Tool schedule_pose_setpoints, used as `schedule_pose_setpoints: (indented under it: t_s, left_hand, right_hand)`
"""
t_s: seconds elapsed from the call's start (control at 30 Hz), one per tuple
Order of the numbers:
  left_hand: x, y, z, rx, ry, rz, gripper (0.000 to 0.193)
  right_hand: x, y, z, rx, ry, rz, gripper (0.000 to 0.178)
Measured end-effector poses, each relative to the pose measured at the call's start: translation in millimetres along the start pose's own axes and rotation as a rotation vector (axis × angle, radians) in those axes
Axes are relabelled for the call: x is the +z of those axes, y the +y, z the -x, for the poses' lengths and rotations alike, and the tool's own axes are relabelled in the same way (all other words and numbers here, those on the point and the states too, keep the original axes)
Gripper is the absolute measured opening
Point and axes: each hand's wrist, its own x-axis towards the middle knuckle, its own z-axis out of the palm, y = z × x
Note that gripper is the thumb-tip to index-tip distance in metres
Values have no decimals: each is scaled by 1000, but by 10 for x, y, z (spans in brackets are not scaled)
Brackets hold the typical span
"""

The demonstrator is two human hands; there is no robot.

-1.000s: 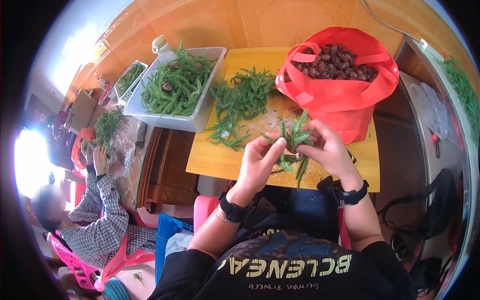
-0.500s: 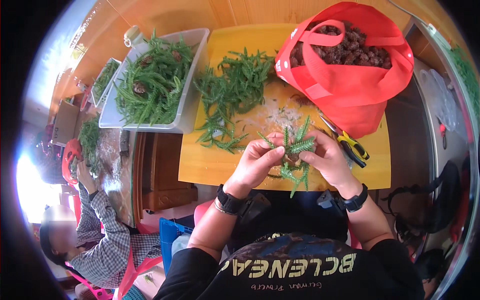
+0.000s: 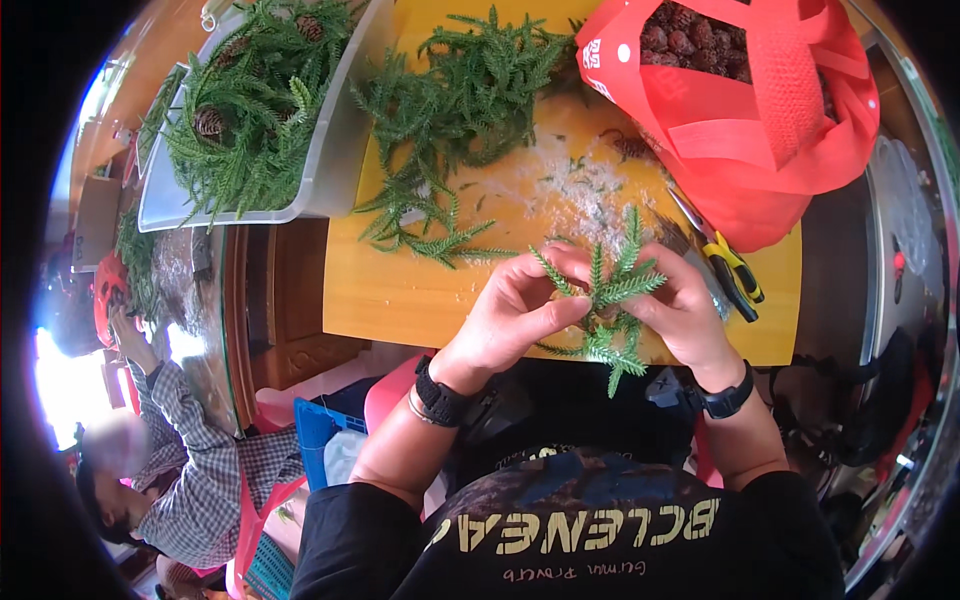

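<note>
A green artificial pine sprig (image 3: 628, 290) is held over the near edge of the yellow table (image 3: 400, 305), its tips spreading up and down. My left hand (image 3: 522, 312) pinches it from the left, thumb and fingers closed near the middle. My right hand (image 3: 688, 312) grips it from the right, with the thumb pressed on the stems. Something brown shows between the thumbs, mostly covered; I cannot tell what it is. Beyond my right hand lie yellow-and-black scissors (image 3: 738, 278). White flakes (image 3: 590, 195) and green bits are scattered just past my hands.
At the far left a clear plastic bin (image 3: 345, 150) holds green sprigs and pine cones. Loose green sprigs (image 3: 480, 90) are heaped beside it. A red bag (image 3: 750, 170) full of pine cones (image 3: 700, 45) stands at the back right. Another person (image 3: 205, 480) works at the left.
The view has shifted, so the bin and bag sit higher in the picture. Both hands still hold the sprig, with little change in grip.
</note>
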Motion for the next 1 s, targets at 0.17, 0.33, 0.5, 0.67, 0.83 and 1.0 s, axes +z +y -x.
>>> schedule_pose_setpoints:
  t_s: [0.17, 0.33, 0.5, 0.67, 0.83, 1.0]
  left_hand:
    - [28, -5, -2, -21, 23, 20, 21]
    - [12, -19, 22, -46, 44, 32, 19]
    - [13, -25, 21, -51, 49, 49, 16]
    - [0, -32, 22, -40, 1, 66, 15]
    - [0, -9, 40, -103, 11, 138, 25]
    - [114, 82, 15, -107, 8, 69, 36]
  right_hand:
    - [46, -42, 6, -18, 25, 3, 23]
    - [48, -15, 28, 12, 2, -54, 22]
    - [27, -23, 22, 8, -19, -22, 22]
    - [32, -23, 30, -15, -16, -22, 22]
    - [-27, 6, 39, 42, -81, -96, 23]
    - [26, -40, 29, 111, -33, -122, 26]
